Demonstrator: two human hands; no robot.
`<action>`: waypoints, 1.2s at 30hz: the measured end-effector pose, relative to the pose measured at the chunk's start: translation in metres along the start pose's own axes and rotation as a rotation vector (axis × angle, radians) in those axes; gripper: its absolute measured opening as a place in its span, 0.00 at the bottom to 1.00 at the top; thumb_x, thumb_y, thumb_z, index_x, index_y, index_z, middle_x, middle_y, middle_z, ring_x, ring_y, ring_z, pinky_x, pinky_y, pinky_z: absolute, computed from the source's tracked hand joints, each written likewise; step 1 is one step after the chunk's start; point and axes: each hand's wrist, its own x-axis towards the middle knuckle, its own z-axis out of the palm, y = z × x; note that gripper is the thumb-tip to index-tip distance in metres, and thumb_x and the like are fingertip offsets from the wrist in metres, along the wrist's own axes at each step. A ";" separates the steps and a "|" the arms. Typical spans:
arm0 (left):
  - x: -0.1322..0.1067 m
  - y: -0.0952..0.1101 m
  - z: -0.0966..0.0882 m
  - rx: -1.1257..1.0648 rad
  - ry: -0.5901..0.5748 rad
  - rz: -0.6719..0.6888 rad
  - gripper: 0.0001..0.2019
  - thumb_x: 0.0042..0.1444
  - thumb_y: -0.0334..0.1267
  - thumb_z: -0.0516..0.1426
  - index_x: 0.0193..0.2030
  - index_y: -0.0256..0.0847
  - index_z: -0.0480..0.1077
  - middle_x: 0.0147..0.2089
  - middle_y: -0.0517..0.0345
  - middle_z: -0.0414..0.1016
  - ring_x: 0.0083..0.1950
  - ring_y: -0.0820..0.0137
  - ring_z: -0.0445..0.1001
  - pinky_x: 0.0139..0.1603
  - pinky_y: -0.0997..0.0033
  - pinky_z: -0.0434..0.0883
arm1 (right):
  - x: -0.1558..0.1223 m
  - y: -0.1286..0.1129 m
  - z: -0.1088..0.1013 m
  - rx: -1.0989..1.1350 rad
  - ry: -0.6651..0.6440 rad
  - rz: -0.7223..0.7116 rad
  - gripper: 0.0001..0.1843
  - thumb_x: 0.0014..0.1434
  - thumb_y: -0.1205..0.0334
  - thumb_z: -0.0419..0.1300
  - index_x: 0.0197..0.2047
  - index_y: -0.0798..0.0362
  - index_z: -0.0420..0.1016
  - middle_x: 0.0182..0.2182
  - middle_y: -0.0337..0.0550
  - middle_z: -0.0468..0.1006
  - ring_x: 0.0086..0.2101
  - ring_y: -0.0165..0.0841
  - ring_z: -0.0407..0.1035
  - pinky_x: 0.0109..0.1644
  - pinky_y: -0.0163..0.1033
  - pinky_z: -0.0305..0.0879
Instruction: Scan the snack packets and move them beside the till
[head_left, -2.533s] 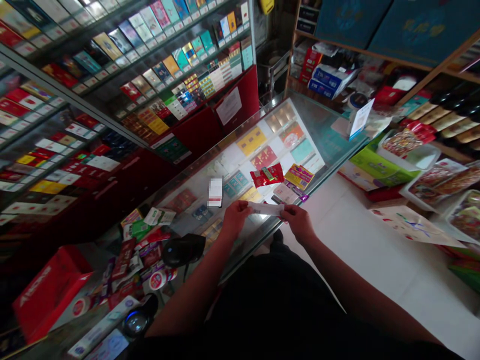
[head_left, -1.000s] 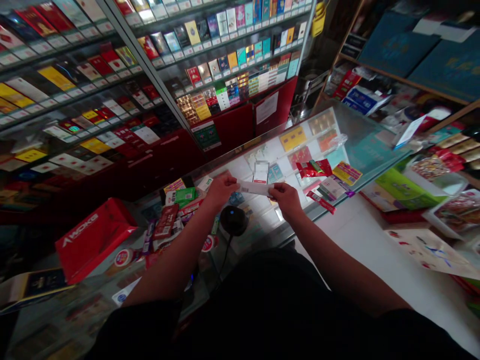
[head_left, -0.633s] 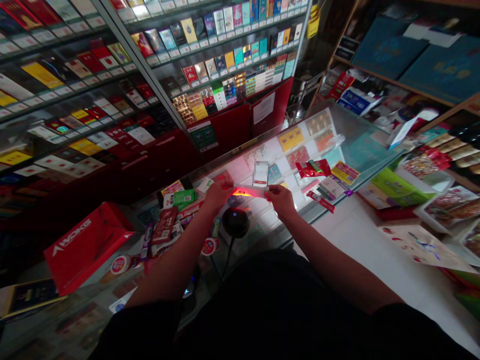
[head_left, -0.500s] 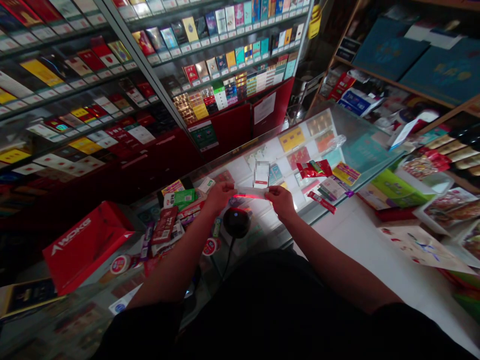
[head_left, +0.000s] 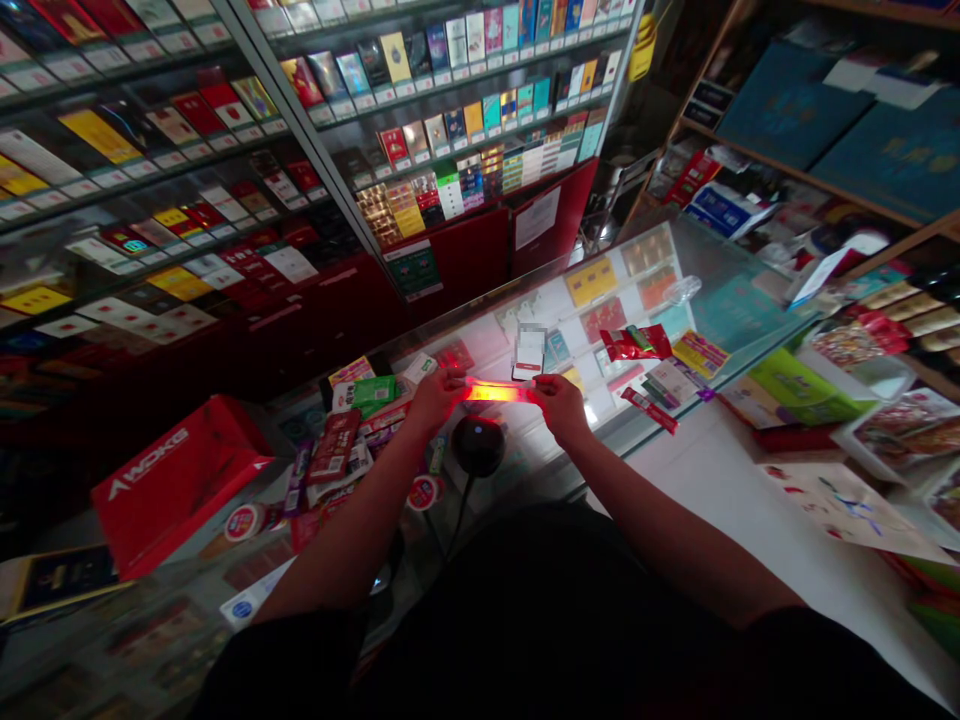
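Note:
A long thin white packet [head_left: 494, 392] is stretched between my two hands above the glass counter [head_left: 720, 300]. My left hand [head_left: 435, 397] pinches its left end and my right hand [head_left: 559, 405] pinches its right end. The packet glows red-orange from the light of the black dome-shaped barcode scanner [head_left: 478, 445], which sits on the counter just below my hands with its cable running toward me.
Small packets and cards [head_left: 352, 420] lie heaped left of the scanner beside a red box [head_left: 169, 480]. A red snack bag [head_left: 637, 343] and leaflets lie to the right. Shelves of cigarette packs [head_left: 420, 120] fill the wall behind. Trays of goods [head_left: 885, 420] stand at right.
My hands carried the packet left along the counter to a spot over the scanner. The red scan light on it flared, faded to a thin line, and now glows brightly again.

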 end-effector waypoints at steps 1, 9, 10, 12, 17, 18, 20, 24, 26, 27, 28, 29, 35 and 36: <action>-0.001 0.002 0.000 0.007 0.005 0.002 0.22 0.43 0.39 0.69 0.47 0.38 0.76 0.35 0.55 0.81 0.35 0.65 0.78 0.39 0.66 0.73 | 0.000 -0.002 0.000 0.006 -0.002 -0.004 0.20 0.46 0.54 0.71 0.42 0.52 0.80 0.34 0.44 0.85 0.35 0.39 0.78 0.45 0.45 0.75; -0.011 0.006 -0.005 -0.071 0.029 -0.014 0.18 0.43 0.47 0.70 0.37 0.39 0.76 0.35 0.57 0.79 0.34 0.70 0.73 0.39 0.68 0.71 | -0.004 -0.020 0.001 -0.007 -0.035 -0.028 0.18 0.47 0.53 0.69 0.40 0.53 0.80 0.32 0.43 0.83 0.34 0.38 0.77 0.44 0.44 0.73; -0.013 0.005 -0.007 -0.104 0.035 -0.031 0.19 0.42 0.47 0.70 0.37 0.39 0.76 0.35 0.58 0.78 0.34 0.70 0.73 0.39 0.68 0.71 | -0.005 -0.021 0.002 -0.012 -0.040 -0.027 0.18 0.47 0.53 0.69 0.40 0.53 0.80 0.31 0.44 0.83 0.34 0.38 0.77 0.43 0.44 0.73; -0.017 0.001 -0.011 -0.191 0.059 -0.070 0.20 0.39 0.47 0.71 0.36 0.39 0.74 0.34 0.60 0.76 0.34 0.71 0.73 0.39 0.68 0.73 | -0.006 -0.021 0.003 -0.021 -0.048 -0.019 0.18 0.47 0.52 0.68 0.39 0.53 0.80 0.31 0.44 0.83 0.33 0.38 0.76 0.41 0.43 0.72; -0.027 -0.009 -0.027 -0.272 0.189 -0.151 0.22 0.37 0.44 0.72 0.36 0.40 0.70 0.37 0.59 0.76 0.37 0.70 0.76 0.42 0.65 0.78 | -0.009 -0.017 0.002 0.021 -0.088 0.035 0.18 0.46 0.54 0.69 0.40 0.54 0.81 0.28 0.43 0.83 0.30 0.36 0.74 0.38 0.42 0.71; -0.029 -0.010 -0.030 -0.265 0.211 -0.163 0.20 0.39 0.43 0.71 0.35 0.40 0.70 0.38 0.59 0.76 0.38 0.70 0.77 0.42 0.65 0.78 | -0.010 -0.016 0.001 0.036 -0.097 0.047 0.19 0.46 0.54 0.69 0.40 0.54 0.81 0.28 0.43 0.83 0.30 0.36 0.75 0.38 0.42 0.71; -0.031 -0.011 -0.035 -0.266 0.255 -0.186 0.17 0.41 0.39 0.70 0.35 0.39 0.70 0.39 0.58 0.77 0.38 0.70 0.78 0.42 0.66 0.79 | -0.013 -0.014 -0.001 0.059 -0.112 0.062 0.19 0.46 0.54 0.69 0.41 0.54 0.81 0.29 0.44 0.84 0.30 0.36 0.75 0.39 0.42 0.72; -0.034 -0.010 -0.038 -0.286 0.317 -0.209 0.14 0.44 0.34 0.67 0.37 0.38 0.71 0.38 0.58 0.77 0.37 0.70 0.78 0.42 0.66 0.79 | -0.016 -0.009 -0.004 0.071 -0.122 0.082 0.19 0.46 0.55 0.69 0.40 0.54 0.81 0.28 0.44 0.83 0.31 0.37 0.76 0.39 0.42 0.72; -0.034 -0.009 -0.036 -0.282 0.308 -0.199 0.13 0.44 0.34 0.67 0.37 0.38 0.71 0.37 0.59 0.77 0.37 0.70 0.78 0.41 0.66 0.79 | -0.016 -0.006 -0.004 0.074 -0.129 0.087 0.18 0.46 0.55 0.69 0.40 0.54 0.81 0.28 0.43 0.83 0.31 0.37 0.77 0.39 0.42 0.72; -0.034 -0.008 -0.034 -0.281 0.301 -0.193 0.13 0.44 0.34 0.67 0.36 0.39 0.71 0.37 0.60 0.77 0.36 0.71 0.77 0.41 0.66 0.79 | -0.016 -0.005 -0.005 0.074 -0.130 0.089 0.18 0.45 0.55 0.69 0.40 0.54 0.81 0.28 0.43 0.83 0.31 0.37 0.77 0.38 0.42 0.72; -0.034 -0.007 -0.032 -0.282 0.300 -0.188 0.13 0.44 0.34 0.67 0.36 0.39 0.71 0.36 0.60 0.77 0.36 0.71 0.77 0.41 0.67 0.79 | -0.016 -0.003 -0.005 0.073 -0.127 0.089 0.18 0.45 0.55 0.69 0.40 0.54 0.81 0.28 0.43 0.83 0.31 0.37 0.77 0.38 0.42 0.71; -0.034 -0.006 -0.029 -0.284 0.303 -0.184 0.13 0.44 0.33 0.67 0.36 0.39 0.71 0.36 0.60 0.77 0.35 0.71 0.77 0.41 0.67 0.79 | -0.015 -0.002 -0.006 0.070 -0.123 0.090 0.18 0.45 0.55 0.69 0.39 0.54 0.81 0.28 0.43 0.83 0.31 0.37 0.77 0.37 0.41 0.71; -0.036 0.000 -0.026 -0.169 0.313 -0.119 0.14 0.46 0.39 0.66 0.38 0.39 0.70 0.33 0.60 0.76 0.30 0.72 0.74 0.35 0.68 0.76 | -0.016 -0.002 -0.017 0.054 -0.116 0.074 0.18 0.46 0.54 0.69 0.40 0.54 0.81 0.29 0.43 0.84 0.31 0.37 0.77 0.37 0.41 0.71; -0.038 0.000 -0.028 -0.116 0.307 -0.097 0.14 0.47 0.40 0.66 0.38 0.40 0.71 0.33 0.60 0.76 0.29 0.71 0.74 0.33 0.69 0.75 | -0.016 -0.003 -0.019 0.058 -0.116 0.077 0.18 0.46 0.54 0.69 0.40 0.54 0.81 0.28 0.43 0.84 0.31 0.37 0.77 0.37 0.41 0.72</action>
